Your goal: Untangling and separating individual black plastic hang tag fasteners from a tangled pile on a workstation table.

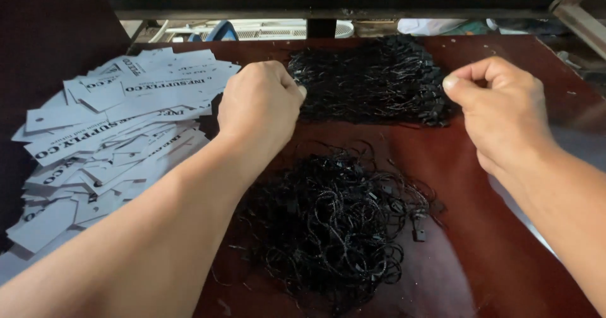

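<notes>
Lying btwn hands (262,106) (far): cord heap (372,81)

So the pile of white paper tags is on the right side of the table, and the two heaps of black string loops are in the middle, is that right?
Not quite. The head view shows the pile of white paper tags on the left side of the table, beside the left hand, not on the right. The rest holds: the two heaps of black string loops lie in the middle, one nearer and one farther.
</notes>
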